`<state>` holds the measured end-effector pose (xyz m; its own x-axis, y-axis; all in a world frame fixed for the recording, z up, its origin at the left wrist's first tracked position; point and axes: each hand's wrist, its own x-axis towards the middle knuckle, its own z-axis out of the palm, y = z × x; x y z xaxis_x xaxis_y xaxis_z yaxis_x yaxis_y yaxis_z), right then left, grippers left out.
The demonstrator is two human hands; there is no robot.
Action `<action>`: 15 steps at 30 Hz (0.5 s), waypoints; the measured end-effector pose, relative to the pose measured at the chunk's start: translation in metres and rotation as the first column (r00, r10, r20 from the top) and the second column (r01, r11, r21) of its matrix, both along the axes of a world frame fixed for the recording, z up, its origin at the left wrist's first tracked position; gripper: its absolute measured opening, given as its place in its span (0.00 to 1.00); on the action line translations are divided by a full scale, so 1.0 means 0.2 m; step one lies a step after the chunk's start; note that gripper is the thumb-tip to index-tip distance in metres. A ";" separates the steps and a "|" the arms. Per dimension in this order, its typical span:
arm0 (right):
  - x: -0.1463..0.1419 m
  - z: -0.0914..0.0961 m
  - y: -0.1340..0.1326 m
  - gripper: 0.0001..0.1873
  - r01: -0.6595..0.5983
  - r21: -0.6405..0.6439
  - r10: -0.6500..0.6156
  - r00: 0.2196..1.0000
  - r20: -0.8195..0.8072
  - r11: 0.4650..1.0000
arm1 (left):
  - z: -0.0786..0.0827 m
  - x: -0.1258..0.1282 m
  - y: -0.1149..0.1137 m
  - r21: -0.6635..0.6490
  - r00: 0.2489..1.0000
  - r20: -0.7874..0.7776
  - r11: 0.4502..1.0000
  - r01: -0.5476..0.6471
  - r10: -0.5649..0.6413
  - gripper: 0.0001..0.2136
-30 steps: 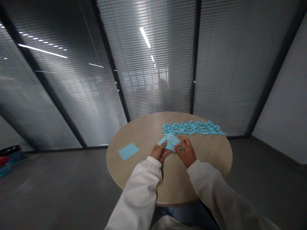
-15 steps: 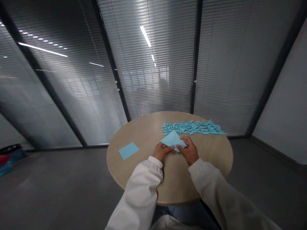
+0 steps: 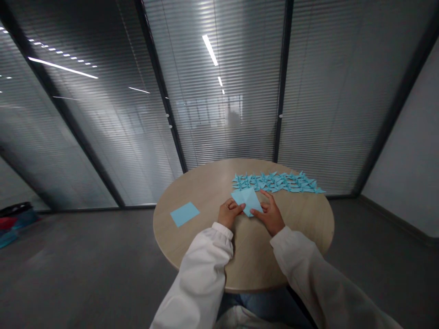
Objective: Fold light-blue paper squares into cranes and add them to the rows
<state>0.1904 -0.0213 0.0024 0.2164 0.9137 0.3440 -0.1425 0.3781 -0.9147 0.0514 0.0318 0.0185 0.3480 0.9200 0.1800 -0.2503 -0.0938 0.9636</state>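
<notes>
A light blue sheet of paper, partly folded, stands tilted up between my two hands above the round wooden table. My left hand pinches its lower left edge with closed fingers. My right hand pinches its lower right corner, index finger stretched along the edge. Both arms wear white sleeves.
Several small folded blue paper cranes lie in rows at the table's far right. A flat blue paper square lies at the table's left. Glass walls with blinds stand behind. Red and blue items sit on the grey floor at far left.
The paper has been lifted from lying nearly flat to standing up between both hands, and its shape has changed from a diamond to a folded, upright piece.
</notes>
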 end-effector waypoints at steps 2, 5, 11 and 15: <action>0.00 0.00 0.00 0.44 -0.007 -0.006 0.007 1.000 -0.001 1.000 | 0.00 0.00 0.00 0.017 1.000 -0.011 1.000 0.004 -0.004 0.17; 0.00 0.00 0.00 0.46 -0.018 -0.012 0.018 1.000 -0.008 1.000 | 0.01 0.00 -0.01 0.037 1.000 -0.007 0.999 0.013 -0.013 0.17; 0.01 -0.01 0.02 0.49 -0.042 -0.079 0.037 0.997 -0.065 0.996 | 0.03 0.00 -0.02 0.103 1.000 0.010 0.995 -0.014 0.013 0.14; 0.02 -0.03 0.03 0.38 -0.064 -0.180 0.056 0.997 -0.050 0.982 | 0.04 0.00 -0.03 0.101 1.000 0.006 0.995 0.013 -0.014 0.15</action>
